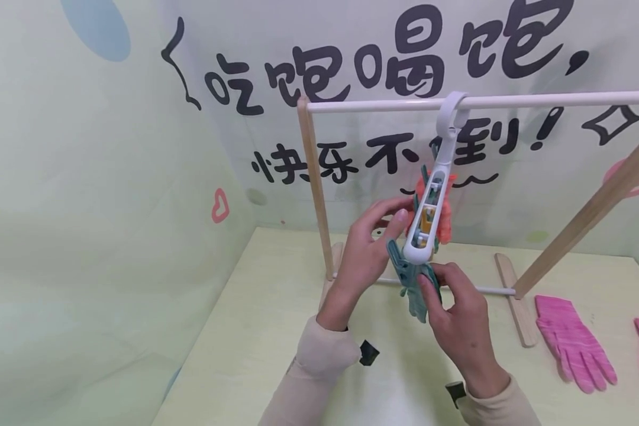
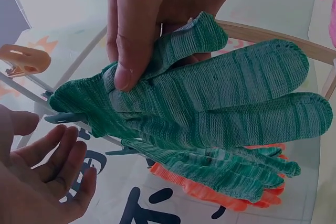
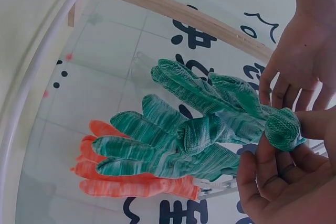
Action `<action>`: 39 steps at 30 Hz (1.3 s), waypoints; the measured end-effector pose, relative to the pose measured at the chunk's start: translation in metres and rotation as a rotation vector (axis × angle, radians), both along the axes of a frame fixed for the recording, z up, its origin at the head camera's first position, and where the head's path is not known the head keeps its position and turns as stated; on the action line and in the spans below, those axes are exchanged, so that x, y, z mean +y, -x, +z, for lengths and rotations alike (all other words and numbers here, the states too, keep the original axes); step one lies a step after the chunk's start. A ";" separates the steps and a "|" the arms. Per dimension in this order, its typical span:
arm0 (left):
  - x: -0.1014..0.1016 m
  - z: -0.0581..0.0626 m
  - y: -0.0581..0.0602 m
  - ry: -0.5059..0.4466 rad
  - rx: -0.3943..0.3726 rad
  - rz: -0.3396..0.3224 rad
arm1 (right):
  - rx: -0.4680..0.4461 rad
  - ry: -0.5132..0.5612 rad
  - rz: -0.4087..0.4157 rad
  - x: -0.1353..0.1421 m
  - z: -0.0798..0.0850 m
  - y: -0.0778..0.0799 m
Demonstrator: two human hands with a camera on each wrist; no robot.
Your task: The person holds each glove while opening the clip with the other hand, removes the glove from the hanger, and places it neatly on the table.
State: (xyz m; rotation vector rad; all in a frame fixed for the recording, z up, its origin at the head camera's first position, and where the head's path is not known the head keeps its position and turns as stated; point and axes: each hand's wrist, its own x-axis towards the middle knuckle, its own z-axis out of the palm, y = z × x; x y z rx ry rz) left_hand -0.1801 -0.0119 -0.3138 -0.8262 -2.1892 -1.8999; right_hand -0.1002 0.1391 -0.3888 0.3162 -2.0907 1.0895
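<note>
My right hand (image 1: pixel 460 319) pinches a green striped knit glove (image 2: pixel 247 82) near its cuff, thumb on the near side, with the glove's fingers pointing down. Close to it, a teal clip (image 1: pixel 396 260) sticks out from the front end of a white clip hanger (image 1: pixel 445 151). My left hand (image 1: pixel 364 248) is beside the hanger with fingers loosely bent and apart, its fingertips near the clip and holding nothing. Farther along the hanger hang another green glove (image 2: pixel 210 174) and an orange glove (image 1: pixel 445 220), partly hidden behind it in the head view.
The hanger hooks over the white rail (image 1: pixel 373 106) of a rack with wooden legs (image 1: pixel 314 183). Pink gloves (image 1: pixel 572 340) lie on the table (image 1: pixel 245 343) at the right. A yellow-orange clip (image 1: pixel 427 219) sits mid-hanger. Behind stands a printed wall sheet (image 1: pixel 277 213).
</note>
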 end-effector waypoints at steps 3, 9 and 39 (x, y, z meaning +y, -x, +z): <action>0.002 0.001 0.004 -0.002 -0.035 -0.022 | 0.001 0.005 0.009 0.000 0.000 0.000; 0.008 0.004 0.011 -0.026 -0.143 -0.068 | -0.009 0.009 0.013 0.002 0.001 0.000; 0.020 0.002 0.026 -0.106 -0.248 -0.305 | -0.064 0.000 0.046 0.007 -0.003 -0.001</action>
